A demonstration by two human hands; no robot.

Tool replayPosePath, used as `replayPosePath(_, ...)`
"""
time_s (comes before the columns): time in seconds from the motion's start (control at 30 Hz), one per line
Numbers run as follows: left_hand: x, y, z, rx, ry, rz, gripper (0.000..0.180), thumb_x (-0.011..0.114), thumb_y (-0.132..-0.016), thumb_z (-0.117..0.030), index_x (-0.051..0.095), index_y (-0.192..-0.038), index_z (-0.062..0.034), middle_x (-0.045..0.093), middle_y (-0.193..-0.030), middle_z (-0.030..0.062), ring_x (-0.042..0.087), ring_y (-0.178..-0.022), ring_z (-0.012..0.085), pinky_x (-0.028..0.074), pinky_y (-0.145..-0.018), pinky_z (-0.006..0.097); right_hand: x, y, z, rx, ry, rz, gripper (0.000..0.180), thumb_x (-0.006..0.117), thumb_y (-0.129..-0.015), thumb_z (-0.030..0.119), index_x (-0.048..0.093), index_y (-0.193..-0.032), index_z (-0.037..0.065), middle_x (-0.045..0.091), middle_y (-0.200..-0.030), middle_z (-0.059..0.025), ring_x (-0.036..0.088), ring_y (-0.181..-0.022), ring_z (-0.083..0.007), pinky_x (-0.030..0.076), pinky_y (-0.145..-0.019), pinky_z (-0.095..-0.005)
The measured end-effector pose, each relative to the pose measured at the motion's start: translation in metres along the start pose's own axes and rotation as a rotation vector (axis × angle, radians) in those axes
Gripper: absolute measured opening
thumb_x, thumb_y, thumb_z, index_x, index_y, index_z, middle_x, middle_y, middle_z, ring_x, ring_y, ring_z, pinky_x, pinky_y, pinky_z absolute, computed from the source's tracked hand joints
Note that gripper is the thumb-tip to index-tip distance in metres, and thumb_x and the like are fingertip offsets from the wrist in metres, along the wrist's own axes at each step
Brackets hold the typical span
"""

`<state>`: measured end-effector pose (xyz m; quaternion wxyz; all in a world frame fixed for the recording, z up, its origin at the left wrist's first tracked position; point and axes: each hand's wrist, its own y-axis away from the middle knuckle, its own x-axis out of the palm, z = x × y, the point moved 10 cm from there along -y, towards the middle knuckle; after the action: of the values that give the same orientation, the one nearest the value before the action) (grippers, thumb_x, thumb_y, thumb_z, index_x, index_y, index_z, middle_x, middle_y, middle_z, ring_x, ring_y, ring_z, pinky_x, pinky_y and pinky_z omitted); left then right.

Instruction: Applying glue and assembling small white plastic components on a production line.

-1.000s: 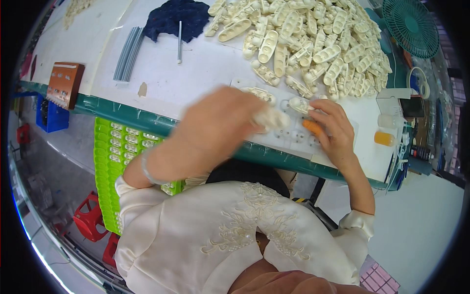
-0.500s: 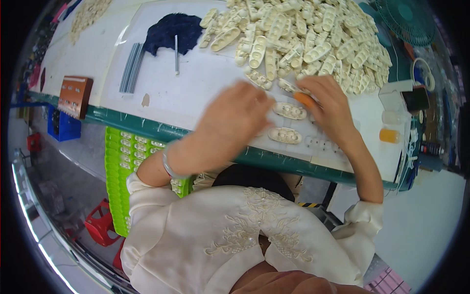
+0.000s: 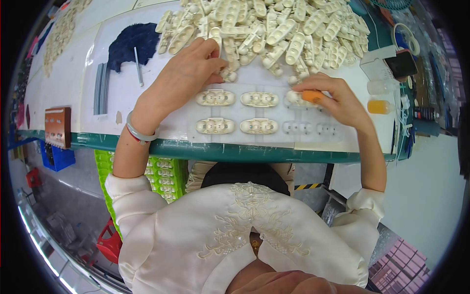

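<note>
My left hand reaches to the near edge of the pile of cream plastic parts, its thumb and fingers closed on one cream part. At the right, my right hand pinches another oval cream part, low over the upper right of a translucent plate. An orange cover sits on one of its digits and hides some of that part. Several oval cream parts lie in two rows on the plate. Clear round-marked places show at its lower right.
On the left of the table are a dark blue cloth, grey rods and a brown block. A bottle of orange liquid and a phone stand at right. Green trays with parts sit below the table edge.
My view has shifted, so the table sits differently. My left hand has left the plate area for the pile's left edge. My right hand has brought its part over the plate.
</note>
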<state>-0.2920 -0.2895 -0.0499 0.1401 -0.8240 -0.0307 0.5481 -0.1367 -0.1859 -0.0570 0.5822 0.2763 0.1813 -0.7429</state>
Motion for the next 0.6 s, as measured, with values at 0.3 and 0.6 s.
replayPosePath(0.3, -0.032, 0.008, -0.008, -0.080, -0.002, -0.135, 0.030, 0.071, -0.072, -0.008, 0.058, -0.098, -0.0010, 0.052, -0.101, 0.0113, 0.054, -0.092, 0.0285, 0.046, -0.078, 0.035, -0.030, 0.019, 0.020, -0.144, 0.316, -0.485, 0.017, 0.064, -0.080, 0.003, 0.066, -0.096, 0.003, 0.062, -0.092, -0.0085, 0.060, -0.081, -0.0201, 0.048, -0.067, -0.0284)
replayPosePath(0.6, 0.064, -0.021, -0.165, 0.186, 0.027, -0.040, 0.025, 0.063, -0.073, -0.013, 0.054, -0.091, 0.0010, 0.051, -0.088, 0.0114, 0.052, -0.081, 0.0254, 0.046, -0.072, 0.034, -0.050, -0.011, 0.018, -0.160, 0.218, -0.469, 0.021, 0.064, -0.078, 0.002, 0.065, -0.099, 0.003, 0.062, -0.094, -0.0083, 0.060, -0.078, -0.0191, 0.049, -0.068, -0.0276)
